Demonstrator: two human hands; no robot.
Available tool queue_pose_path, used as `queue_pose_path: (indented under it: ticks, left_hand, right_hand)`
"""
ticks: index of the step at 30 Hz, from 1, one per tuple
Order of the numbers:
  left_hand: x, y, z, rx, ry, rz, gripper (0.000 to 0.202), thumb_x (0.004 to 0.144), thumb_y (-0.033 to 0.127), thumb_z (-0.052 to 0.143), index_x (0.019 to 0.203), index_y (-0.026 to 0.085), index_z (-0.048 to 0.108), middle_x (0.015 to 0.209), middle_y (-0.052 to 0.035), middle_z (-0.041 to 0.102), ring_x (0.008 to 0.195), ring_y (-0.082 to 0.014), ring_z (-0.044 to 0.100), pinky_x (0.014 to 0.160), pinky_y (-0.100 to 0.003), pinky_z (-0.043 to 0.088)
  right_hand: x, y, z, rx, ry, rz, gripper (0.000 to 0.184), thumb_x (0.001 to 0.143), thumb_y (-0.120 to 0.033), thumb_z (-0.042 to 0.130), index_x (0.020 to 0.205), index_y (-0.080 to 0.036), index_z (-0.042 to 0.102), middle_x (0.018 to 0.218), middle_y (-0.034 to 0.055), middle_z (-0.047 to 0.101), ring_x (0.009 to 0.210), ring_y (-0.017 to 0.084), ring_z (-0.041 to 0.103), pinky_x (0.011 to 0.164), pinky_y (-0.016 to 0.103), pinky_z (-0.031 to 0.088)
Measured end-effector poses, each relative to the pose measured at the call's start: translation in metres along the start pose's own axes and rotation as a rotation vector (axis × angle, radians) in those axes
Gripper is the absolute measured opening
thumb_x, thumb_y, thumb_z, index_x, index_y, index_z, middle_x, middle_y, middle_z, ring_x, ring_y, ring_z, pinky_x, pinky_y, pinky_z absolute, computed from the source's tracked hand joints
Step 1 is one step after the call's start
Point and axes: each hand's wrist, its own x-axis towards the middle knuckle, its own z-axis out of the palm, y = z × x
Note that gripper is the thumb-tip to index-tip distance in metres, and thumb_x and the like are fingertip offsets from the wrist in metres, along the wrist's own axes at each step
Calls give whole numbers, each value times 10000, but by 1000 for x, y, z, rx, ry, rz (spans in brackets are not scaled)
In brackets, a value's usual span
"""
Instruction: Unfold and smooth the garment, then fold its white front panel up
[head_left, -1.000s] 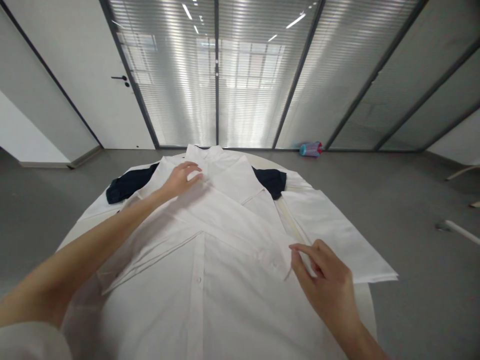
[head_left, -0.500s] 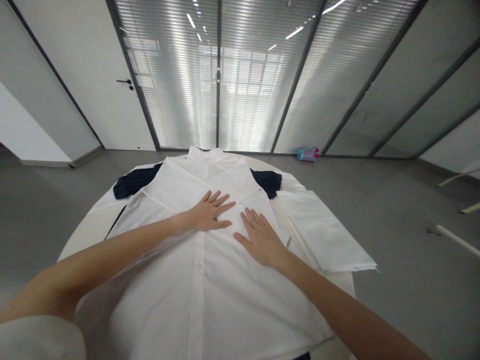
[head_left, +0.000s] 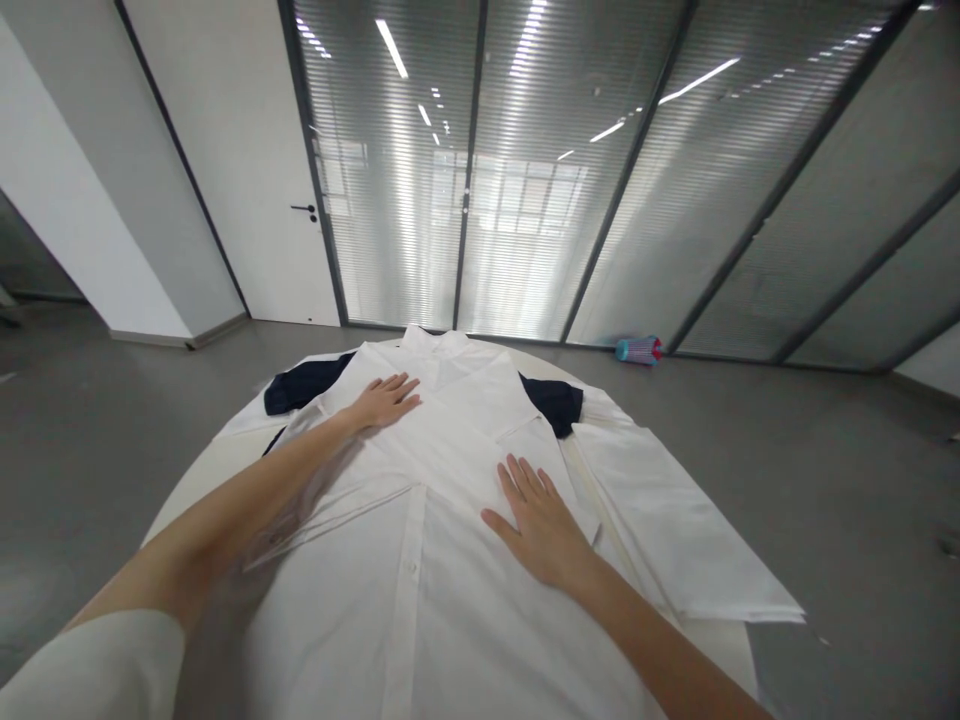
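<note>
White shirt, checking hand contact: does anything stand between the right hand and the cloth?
Nothing visible does: the right hand lies flat, directly on the white shirt. The left hand also rests directly on it, farther up.

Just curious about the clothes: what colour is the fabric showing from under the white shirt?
Dark navy fabric, shown best in the head view.

White button-front shirt point(head_left: 352, 620) — lying flat, front up, collar pointing away from the camera

Head camera looks forward and down over the white shirt point(head_left: 457, 640).
</note>
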Motion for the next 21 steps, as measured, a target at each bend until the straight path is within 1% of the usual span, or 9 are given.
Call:
queue_pose_path:
  ticks: [3,5,7,8,11,14,17,19,21]
  left_hand:
    - [27,-3,-4,-284,177,-140,503,862,461,677,1324,272,615,1520,-107,467,1428,-347,366,1186,-559,192]
    - [54,-3,-11,-382,257,-225,548,821,397,737,1319,208,611,1436,-157,531,1308,-355,502,1123,-529,341]
    - [84,-6,-19,-475,290,-279,636,815,341,755,1389,173,539,1286,-167,620,1080,-297,649,957,-438,509]
    - [98,-7,-22,-537,305,-307,694,818,319,757,1437,167,483,1200,-153,654,950,-255,685,852,-386,555]
    - [126,-12,-25,-722,349,-373,875,813,278,773,1541,163,301,1004,-99,683,684,-166,670,633,-290,565]
    - [135,-15,-16,-865,404,-387,965,751,208,810,1554,190,276,942,-58,666,594,-127,644,567,-255,549]
    - [129,-16,-3,-940,484,-349,924,720,124,765,1533,240,339,967,-35,654,576,-88,629,572,-225,540]
    - [123,-18,4,-950,532,-307,817,711,95,705,1477,227,452,935,-24,658,587,-81,624,591,-216,534]
    - [117,-20,8,-938,553,-256,615,682,93,670,1293,166,647,847,-25,669,616,-104,633,602,-219,526]
  right_hand:
    - [1,1,2,7,-7,3,885,970,-713,193,1561,-62,303,1627,173,185,1525,312,139,1239,525,152]
    - [2,1,2,11,-19,12,890,963,-723,198,1560,-72,307,1628,163,177,1527,310,131,1242,525,144]
    - [4,2,3,18,-34,20,893,957,-731,212,1562,-79,304,1630,153,169,1528,310,122,1245,527,140]
    - [4,3,3,24,-40,23,894,955,-733,219,1564,-83,298,1631,148,165,1528,310,117,1245,530,141]
    - [4,4,3,40,-60,29,891,953,-733,230,1572,-93,274,1635,133,148,1529,308,105,1248,529,140]
    - [4,6,3,50,-67,29,883,953,-731,247,1572,-103,278,1635,127,144,1528,310,105,1250,531,138]
    - [5,6,3,60,-62,24,873,949,-730,273,1569,-116,299,1636,126,155,1527,315,112,1248,536,146]
    - [6,7,3,61,-65,25,874,946,-733,280,1569,-120,300,1637,126,155,1526,318,112,1248,539,149]
    - [7,8,4,59,-76,25,875,945,-734,284,1569,-122,300,1639,127,153,1526,321,116,1246,543,154]
